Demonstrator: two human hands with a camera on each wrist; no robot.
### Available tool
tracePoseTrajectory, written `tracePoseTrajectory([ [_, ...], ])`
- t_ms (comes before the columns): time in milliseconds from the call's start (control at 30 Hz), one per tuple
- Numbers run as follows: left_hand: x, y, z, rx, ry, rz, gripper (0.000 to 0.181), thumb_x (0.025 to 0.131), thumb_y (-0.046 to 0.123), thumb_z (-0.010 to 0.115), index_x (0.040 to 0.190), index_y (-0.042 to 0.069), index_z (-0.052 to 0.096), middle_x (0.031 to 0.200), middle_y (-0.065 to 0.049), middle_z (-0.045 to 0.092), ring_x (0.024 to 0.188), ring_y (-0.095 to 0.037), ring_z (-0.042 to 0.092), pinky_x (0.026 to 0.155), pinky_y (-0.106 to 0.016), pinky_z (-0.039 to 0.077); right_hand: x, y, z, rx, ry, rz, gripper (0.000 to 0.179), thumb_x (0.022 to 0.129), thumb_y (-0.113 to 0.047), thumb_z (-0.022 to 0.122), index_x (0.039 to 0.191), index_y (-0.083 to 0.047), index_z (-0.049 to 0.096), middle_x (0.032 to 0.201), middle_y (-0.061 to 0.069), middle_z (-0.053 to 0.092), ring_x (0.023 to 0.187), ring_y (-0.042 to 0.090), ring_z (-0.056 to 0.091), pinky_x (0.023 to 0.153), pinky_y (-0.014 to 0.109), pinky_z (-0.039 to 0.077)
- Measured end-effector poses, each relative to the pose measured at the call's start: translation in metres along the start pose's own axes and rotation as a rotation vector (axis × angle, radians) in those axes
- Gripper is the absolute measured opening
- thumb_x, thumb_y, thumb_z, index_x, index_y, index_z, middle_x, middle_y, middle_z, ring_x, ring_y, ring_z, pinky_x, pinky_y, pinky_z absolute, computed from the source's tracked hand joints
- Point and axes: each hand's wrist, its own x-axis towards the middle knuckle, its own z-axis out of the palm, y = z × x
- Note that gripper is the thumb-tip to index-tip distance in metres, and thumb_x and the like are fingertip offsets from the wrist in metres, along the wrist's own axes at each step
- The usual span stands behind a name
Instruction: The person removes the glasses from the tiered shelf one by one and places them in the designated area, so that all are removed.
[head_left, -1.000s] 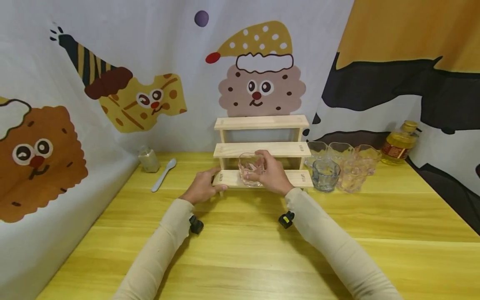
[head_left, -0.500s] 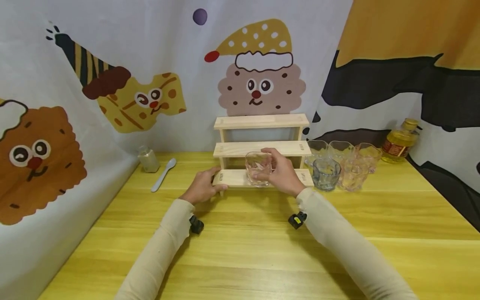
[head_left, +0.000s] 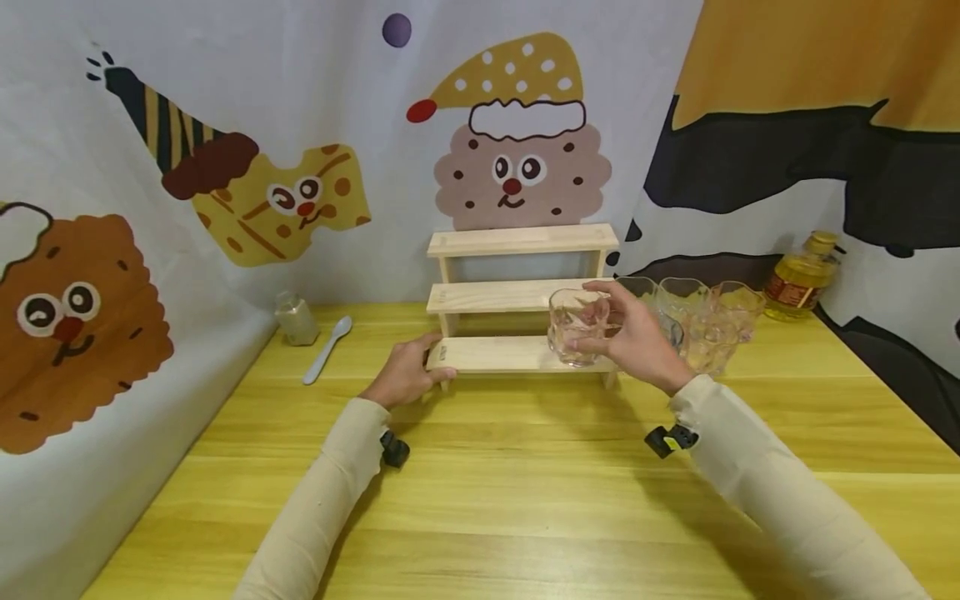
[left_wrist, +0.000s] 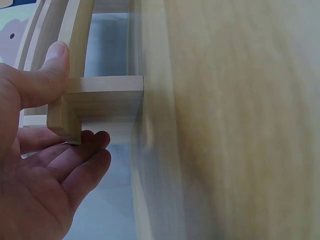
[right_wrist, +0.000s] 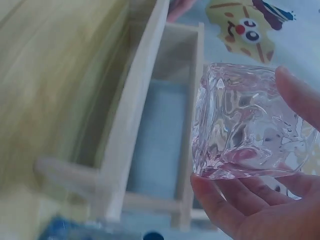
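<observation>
My right hand (head_left: 637, 342) has its fingers curled round a clear glass (head_left: 576, 327), held in the air just above the right end of the 3-step wooden rack (head_left: 517, 354); my left hand (head_left: 405, 373) pinches the rack's lowest left corner, thumb on top

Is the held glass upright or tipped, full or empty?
Upright and empty: the glass in the right hand has its rim upward, with nothing inside.

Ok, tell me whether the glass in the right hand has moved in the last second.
Yes. The clear glass moved right along the wooden stepped shelf, from its middle to its right end.
</observation>
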Motion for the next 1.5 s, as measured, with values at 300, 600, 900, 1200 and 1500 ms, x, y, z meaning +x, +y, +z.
tracePoseTrajectory([
  [300,0.001,0.003,0.003,-0.006,-0.034,0.008,0.073,0.095,0.032,0.071,0.154,0.004,0.039,0.141,-0.022,0.059,0.123,-0.034,0.063,0.099,-0.047,0.055,-0.018,0.015,-0.048,-0.062,0.059,0.024,0.079,0.083,-0.026,0.085,0.149,-0.013,0.044,0.112,0.014,0.066,0.087,0.001,0.064,0.077,0.021,0.054],
  [600,-0.002,0.002,-0.002,-0.016,-0.039,0.008,0.073,0.096,0.031,0.07,0.155,0.003,0.036,0.142,-0.023,0.058,0.124,-0.036,0.062,0.099,-0.049,0.055,-0.029,0.026,-0.079,-0.086,0.068,0.098,0.082,0.084,-0.032,0.083,0.152,-0.016,0.04,0.123,0.017,0.065,0.088,-0.008,0.061,0.072,0.017,0.052],
  [900,-0.002,0.001,-0.001,-0.009,-0.029,0.017,0.073,0.096,0.03,0.07,0.154,0.002,0.037,0.141,-0.024,0.058,0.124,-0.036,0.063,0.1,-0.05,0.055,-0.039,0.045,-0.107,-0.163,0.141,0.178,0.082,0.084,-0.036,0.082,0.152,-0.018,0.04,0.126,0.017,0.064,0.083,-0.018,0.055,0.071,0.008,0.047],
  [1200,-0.002,0.001,-0.001,-0.004,-0.018,0.02,0.074,0.094,0.03,0.072,0.154,0.002,0.038,0.14,-0.024,0.06,0.12,-0.035,0.065,0.097,-0.048,0.056,-0.051,0.07,-0.144,-0.253,0.193,0.263,0.091,0.087,-0.045,0.077,0.158,-0.015,0.03,0.116,-0.006,0.059,0.097,-0.002,0.057,0.072,0.023,0.05],
  [1500,-0.001,0.002,-0.001,-0.02,-0.015,0.028,0.072,0.094,0.029,0.072,0.153,0.002,0.039,0.14,-0.024,0.06,0.121,-0.035,0.065,0.097,-0.047,0.057,-0.067,0.101,-0.174,-0.258,0.284,0.362,0.091,0.09,-0.05,0.071,0.162,-0.022,0.021,0.103,-0.027,0.045,0.09,-0.005,0.045,0.08,0.039,0.05],
])
